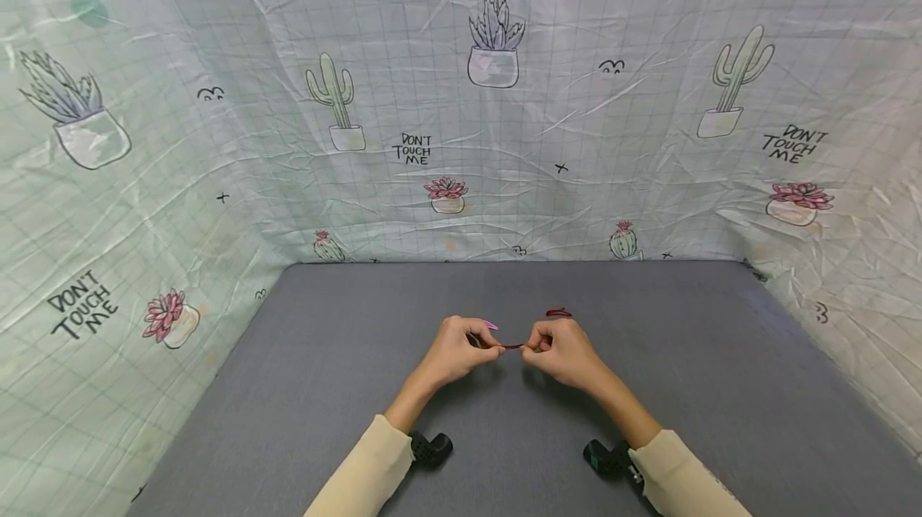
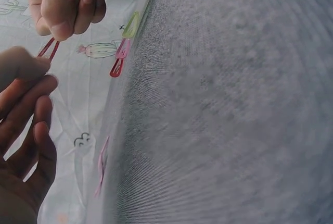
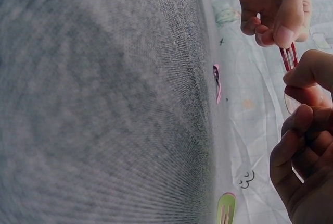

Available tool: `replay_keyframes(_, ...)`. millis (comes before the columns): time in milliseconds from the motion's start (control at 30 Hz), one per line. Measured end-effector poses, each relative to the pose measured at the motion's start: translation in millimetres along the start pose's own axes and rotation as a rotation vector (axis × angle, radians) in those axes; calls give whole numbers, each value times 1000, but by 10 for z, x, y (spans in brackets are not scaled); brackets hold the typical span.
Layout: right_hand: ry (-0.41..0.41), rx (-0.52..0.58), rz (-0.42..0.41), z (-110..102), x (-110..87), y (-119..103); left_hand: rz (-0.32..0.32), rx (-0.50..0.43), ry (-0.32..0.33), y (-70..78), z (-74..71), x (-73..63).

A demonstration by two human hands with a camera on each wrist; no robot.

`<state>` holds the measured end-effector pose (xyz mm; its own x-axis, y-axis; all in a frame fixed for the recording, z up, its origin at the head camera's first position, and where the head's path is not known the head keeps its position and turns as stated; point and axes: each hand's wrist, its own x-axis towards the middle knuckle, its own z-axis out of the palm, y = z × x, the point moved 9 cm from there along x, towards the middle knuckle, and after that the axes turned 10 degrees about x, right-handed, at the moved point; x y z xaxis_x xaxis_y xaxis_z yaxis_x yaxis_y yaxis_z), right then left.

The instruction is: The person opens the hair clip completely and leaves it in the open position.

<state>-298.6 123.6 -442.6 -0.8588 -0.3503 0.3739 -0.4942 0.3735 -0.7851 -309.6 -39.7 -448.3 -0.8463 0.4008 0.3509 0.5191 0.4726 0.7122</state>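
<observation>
A dark red snap hair clip spans the small gap between the two hands, held above the table. My left hand pinches one end between thumb and forefinger. The other end is pinched by my right hand. In the left wrist view the clip shows two red strips parting from the right hand's fingertips. The right wrist view shows the clip's slotted middle, while the fingers cover both its ends.
Beyond the hands lie a pink clip and a red clip on the grey table. The left wrist view also shows a green clip in a row with pink and red ones. A patterned cloth hangs behind.
</observation>
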Motion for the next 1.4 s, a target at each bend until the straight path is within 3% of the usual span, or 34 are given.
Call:
replay_keyframes(633, -1, 42, 7, 12, -1, 28, -23, -16, -2, -14, 7, 3)
replay_keyframes(900, -1, 63, -33, -24, -4, -7, -17, -47, 8, -13, -10, -2)
replay_keyframes(1400, -45, 107, -38, -62, 8, -42, -24, -47, 21, -9, -31, 8)
